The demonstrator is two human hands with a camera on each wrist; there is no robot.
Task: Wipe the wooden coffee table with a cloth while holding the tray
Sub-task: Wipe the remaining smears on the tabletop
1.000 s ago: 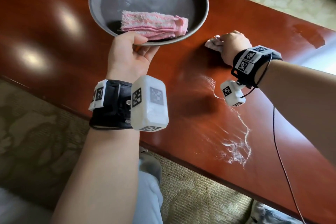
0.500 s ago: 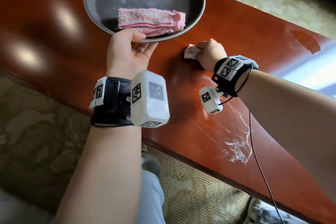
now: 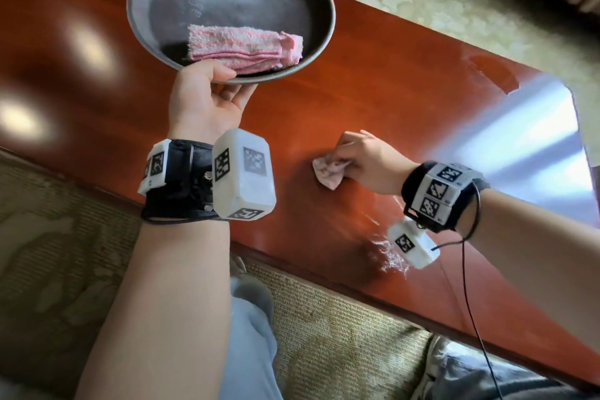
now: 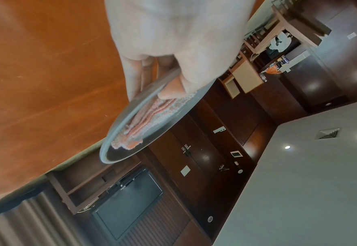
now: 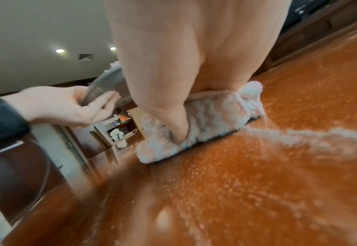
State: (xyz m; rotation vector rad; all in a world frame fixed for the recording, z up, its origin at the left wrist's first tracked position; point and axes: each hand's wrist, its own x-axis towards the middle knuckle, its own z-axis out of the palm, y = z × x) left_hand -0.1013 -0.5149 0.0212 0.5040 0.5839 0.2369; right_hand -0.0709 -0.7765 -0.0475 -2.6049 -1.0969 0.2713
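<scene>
Reddish-brown table; dark grey tray; pink-and-white folded towel.

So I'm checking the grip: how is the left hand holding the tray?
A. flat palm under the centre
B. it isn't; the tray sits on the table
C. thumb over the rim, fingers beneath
C: the left hand pinches the tray at its near rim, thumb on top, fingers beneath.

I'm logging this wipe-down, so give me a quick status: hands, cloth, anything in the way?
Left hand grips tray rim, held above the table. Right hand presses cloth on coffee table. White residue streaked near front edge. Nothing blocking.
</scene>
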